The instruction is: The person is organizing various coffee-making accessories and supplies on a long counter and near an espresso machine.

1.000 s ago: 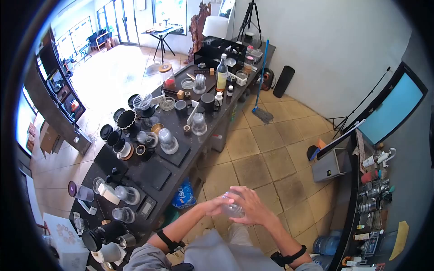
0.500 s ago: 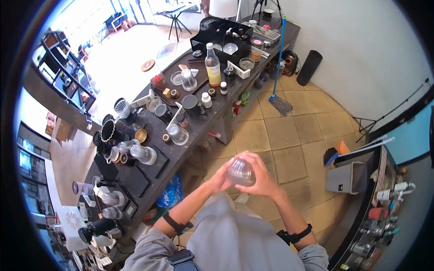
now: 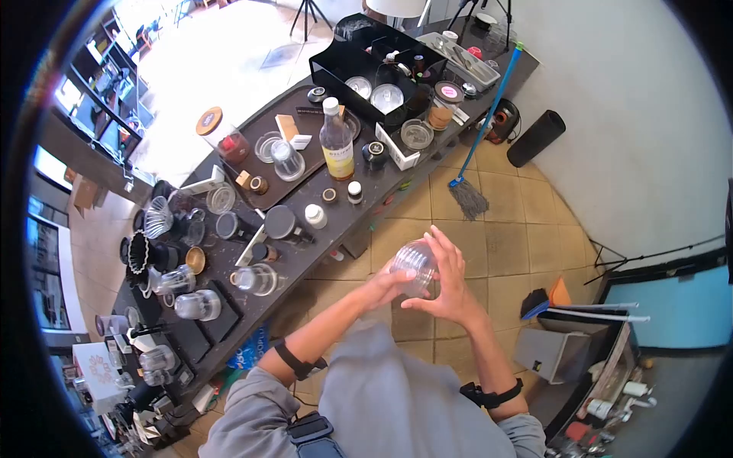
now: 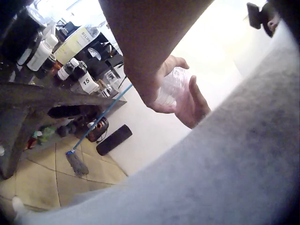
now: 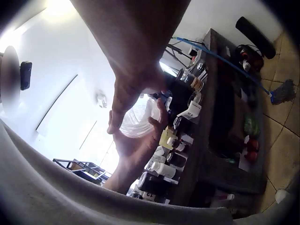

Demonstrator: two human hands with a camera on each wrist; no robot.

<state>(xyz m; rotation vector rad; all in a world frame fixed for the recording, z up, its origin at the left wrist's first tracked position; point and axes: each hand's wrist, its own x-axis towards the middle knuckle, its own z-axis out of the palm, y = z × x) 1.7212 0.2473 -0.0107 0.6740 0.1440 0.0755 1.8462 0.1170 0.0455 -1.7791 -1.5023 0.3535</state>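
Between both hands, in front of the body and off the table, is a clear ribbed cup (image 3: 414, 267). My left hand (image 3: 384, 287) grips it from the left, with the thumb lying across its side. On the other side, my right hand (image 3: 452, 290) curves round it, fingers up over the far side and thumb low near its bottom. In the left wrist view the cup (image 4: 172, 88) shows see-through between the two hands. The right wrist view shows ridges around the cup's wall (image 5: 139, 117), with fingers on both sides.
A long dark table (image 3: 305, 278) at left bears a syrup bottle (image 3: 337, 145), a dark tray (image 3: 263, 195), a black organizer (image 3: 328, 72), jars and upturned clear cups (image 3: 200, 305). A blue-handled mop (image 3: 467, 198) leans at its far end. A grey bin (image 3: 546, 355) stands at right.
The head view has shifted toward the table's far end, and the bottle and tray look nearer. Both hands have kept hold of the cup, which sits higher in view and is tilted differently.
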